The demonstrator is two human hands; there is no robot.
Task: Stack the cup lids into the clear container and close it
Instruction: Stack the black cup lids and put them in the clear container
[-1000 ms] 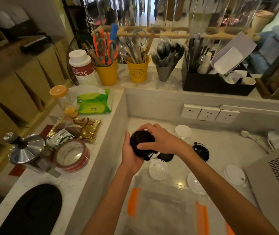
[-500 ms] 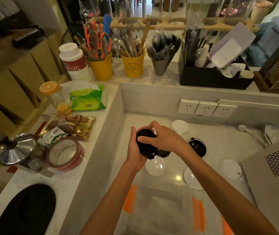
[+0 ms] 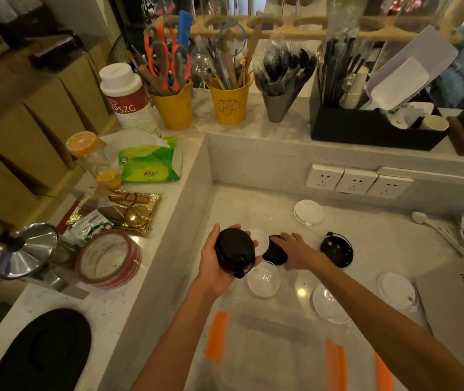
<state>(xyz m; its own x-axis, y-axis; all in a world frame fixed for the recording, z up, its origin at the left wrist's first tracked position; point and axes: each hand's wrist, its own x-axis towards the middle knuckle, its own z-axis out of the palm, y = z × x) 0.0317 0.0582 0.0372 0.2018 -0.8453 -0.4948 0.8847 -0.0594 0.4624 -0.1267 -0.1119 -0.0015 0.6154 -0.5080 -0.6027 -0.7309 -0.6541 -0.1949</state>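
Note:
My left hand holds a stack of black cup lids above the counter. My right hand rests on another black lid lying on the counter, fingers spread over it. A third black lid lies to the right. White lids and clear dome lids are scattered around. The clear container with orange clips sits at the near edge, below my arms.
A raised ledge on the left carries a tape roll, a metal pot, a gold tray and tissues. Yellow utensil cups and a black organizer stand on the back shelf. A grey appliance fills the right; white spoons lie beside it.
My right hand has left the stack of black lids and moved right and down onto a black lid on the counter. My left hand keeps the stack, now tilted face-up.

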